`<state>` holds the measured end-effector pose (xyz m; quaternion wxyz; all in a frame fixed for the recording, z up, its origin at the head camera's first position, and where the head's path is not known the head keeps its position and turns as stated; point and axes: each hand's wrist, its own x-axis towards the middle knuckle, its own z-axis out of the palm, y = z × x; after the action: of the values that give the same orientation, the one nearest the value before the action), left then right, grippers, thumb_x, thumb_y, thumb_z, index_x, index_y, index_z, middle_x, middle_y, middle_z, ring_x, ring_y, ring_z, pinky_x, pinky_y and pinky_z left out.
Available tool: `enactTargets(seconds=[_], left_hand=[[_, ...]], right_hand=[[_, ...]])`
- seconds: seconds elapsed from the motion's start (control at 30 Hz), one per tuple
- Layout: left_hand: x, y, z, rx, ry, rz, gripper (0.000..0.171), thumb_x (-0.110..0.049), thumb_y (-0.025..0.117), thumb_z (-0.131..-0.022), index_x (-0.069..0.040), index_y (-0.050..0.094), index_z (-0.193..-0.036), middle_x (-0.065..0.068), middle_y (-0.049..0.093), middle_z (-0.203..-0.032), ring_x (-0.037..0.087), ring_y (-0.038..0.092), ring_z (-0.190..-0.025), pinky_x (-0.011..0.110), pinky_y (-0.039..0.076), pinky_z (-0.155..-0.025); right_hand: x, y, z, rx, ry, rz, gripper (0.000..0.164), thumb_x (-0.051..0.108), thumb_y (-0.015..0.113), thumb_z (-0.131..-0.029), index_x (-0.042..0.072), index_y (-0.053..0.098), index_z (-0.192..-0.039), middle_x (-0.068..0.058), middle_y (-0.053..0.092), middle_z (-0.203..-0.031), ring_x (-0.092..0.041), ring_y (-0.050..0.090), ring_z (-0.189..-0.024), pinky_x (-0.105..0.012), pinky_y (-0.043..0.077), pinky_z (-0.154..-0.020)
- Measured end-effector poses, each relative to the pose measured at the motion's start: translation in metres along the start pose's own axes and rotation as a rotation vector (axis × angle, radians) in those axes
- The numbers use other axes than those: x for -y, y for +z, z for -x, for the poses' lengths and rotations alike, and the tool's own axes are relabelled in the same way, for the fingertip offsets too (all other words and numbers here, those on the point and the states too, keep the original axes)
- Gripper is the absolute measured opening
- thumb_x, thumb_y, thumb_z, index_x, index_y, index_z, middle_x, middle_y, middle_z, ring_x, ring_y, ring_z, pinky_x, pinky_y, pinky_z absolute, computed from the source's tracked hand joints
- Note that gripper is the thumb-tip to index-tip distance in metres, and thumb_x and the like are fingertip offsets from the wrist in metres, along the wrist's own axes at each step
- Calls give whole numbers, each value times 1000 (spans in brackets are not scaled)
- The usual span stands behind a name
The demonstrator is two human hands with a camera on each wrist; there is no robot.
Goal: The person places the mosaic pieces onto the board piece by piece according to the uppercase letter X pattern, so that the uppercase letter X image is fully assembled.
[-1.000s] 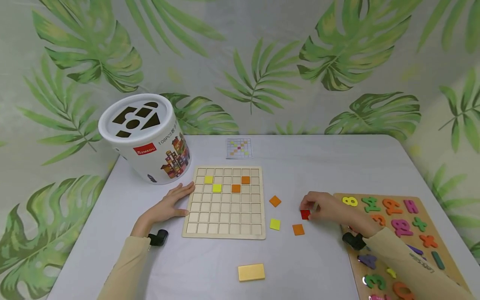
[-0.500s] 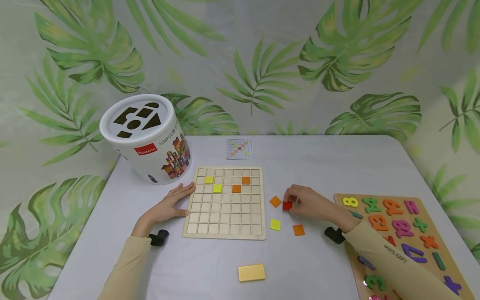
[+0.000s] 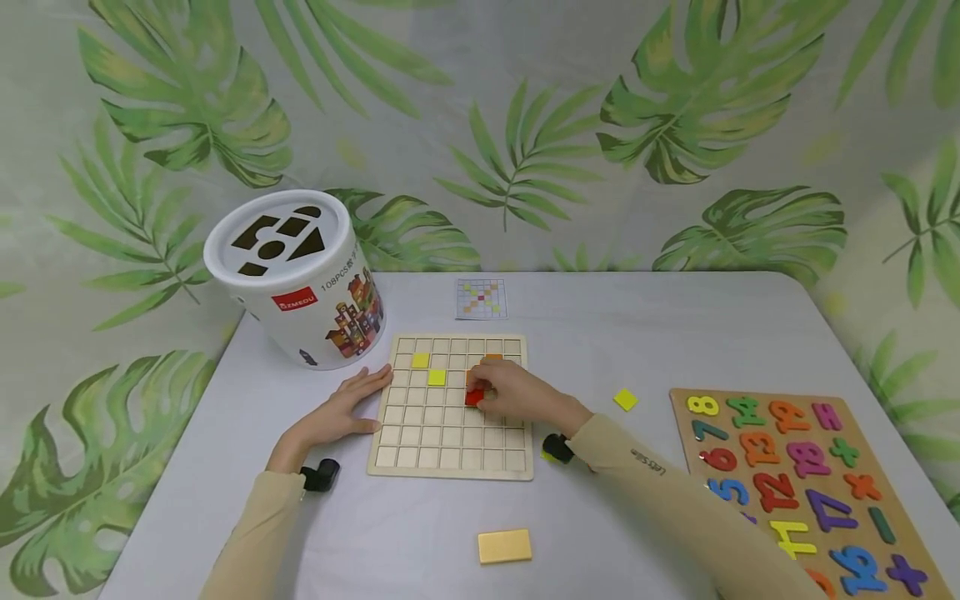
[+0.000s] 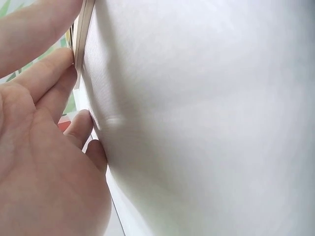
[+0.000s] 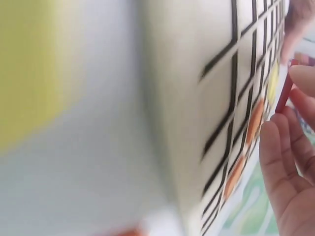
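Note:
My right hand [image 3: 528,393] pinches a red square tile [image 3: 474,398] over the wooden grid board [image 3: 408,457]. In the right wrist view the red tile [image 5: 286,91] stands on edge between thumb and fingertips, apart from the board. Two yellow tiles [image 3: 437,378] lie in the grid's upper left cells. An orange tile [image 3: 493,357] shows past the right hand, which partly covers another. With fingers extended, my left hand [image 3: 341,411] touches the board's left edge. On the table a loose yellow tile [image 3: 626,400] lies to the right; the right wrist camera nearly hides another.
A small card [image 3: 482,300] with a coloured grid pattern lies behind the board. At back left stands a white bucket [image 3: 255,333] with a shape-hole lid. A yellow block [image 3: 504,547] lies in front, and a number puzzle board [image 3: 832,508] is at right.
Carrying the red tile, my right hand has moved left from the table's right side to over the board. A yellow tile at right has come into sight. The left hand stays put.

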<state>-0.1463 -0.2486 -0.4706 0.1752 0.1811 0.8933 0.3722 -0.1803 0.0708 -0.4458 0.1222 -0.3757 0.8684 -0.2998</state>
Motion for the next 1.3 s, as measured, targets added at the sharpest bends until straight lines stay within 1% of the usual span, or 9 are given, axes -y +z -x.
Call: enactTargets(seconds=[0.13,0.3,0.43,0.57,0.7,0.83,1.0,1.13,1.3], left_hand=[[0,-1,0,1,3,-1,78,-11,70,-83,-4,30,-149,13,19,-157,41,1,-143,66,1,-107],[0,-1,0,1,0,2,78,-13,70,-83,-5,30,-149,13,20,-157,41,1,-142,66,1,-107],[1,-1,0,6,-4,-1,78,-14,71,-83,-5,29,-150,13,20,-157,41,0,-143,67,1,-107],[1,0,-2,12,4,1,79,-15,71,-84,-5,29,-150,13,19,-157,41,1,-142,67,2,-107],[1,0,-2,10,8,-6,78,-16,71,-84,-5,30,-149,13,20,-157,41,1,-142,67,2,-106],[2,-1,0,3,2,-18,79,-16,71,-83,-4,30,-149,14,20,-157,42,1,-142,67,2,-106],[2,-1,0,-1,-5,-8,79,-16,71,-83,-5,30,-149,13,20,-157,42,1,-142,68,2,-106],[2,-1,1,-4,-5,-5,79,-16,72,-83,-6,30,-150,13,20,-157,41,1,-142,67,2,-106],[3,1,-1,-3,3,-2,79,-15,71,-83,-5,30,-150,13,20,-157,41,0,-143,67,2,-107]], right_hand=[[10,12,-20,12,7,57,18,-3,64,-81,8,64,-96,1,55,-88,-13,48,-75,-22,44,-66],[21,19,-32,24,42,121,17,-4,64,-82,8,65,-94,1,55,-89,-15,49,-80,-23,45,-71],[20,15,-30,32,37,72,19,-6,61,-83,6,66,-96,-1,57,-92,-14,51,-82,-23,46,-74],[10,-1,-13,-18,52,-47,19,-5,60,-84,4,66,-100,-2,60,-93,-14,53,-82,-24,47,-73],[-7,-25,16,-71,63,-126,17,-4,61,-85,0,66,-100,-6,64,-93,-16,55,-82,-27,50,-73],[-29,-43,50,-97,86,-131,17,-5,61,-84,0,67,-99,-6,64,-91,-15,55,-81,-28,51,-71],[-53,-50,82,-115,106,-98,19,-9,61,-83,3,67,-98,-4,65,-93,-15,56,-81,-29,52,-70],[-61,-47,93,-96,108,-114,25,-12,61,-81,5,66,-99,-3,66,-98,-20,58,-87,-33,52,-75],[-60,-38,89,-39,104,-106,30,-12,64,-78,7,67,-101,-1,65,-103,-22,56,-94,-34,49,-79]])
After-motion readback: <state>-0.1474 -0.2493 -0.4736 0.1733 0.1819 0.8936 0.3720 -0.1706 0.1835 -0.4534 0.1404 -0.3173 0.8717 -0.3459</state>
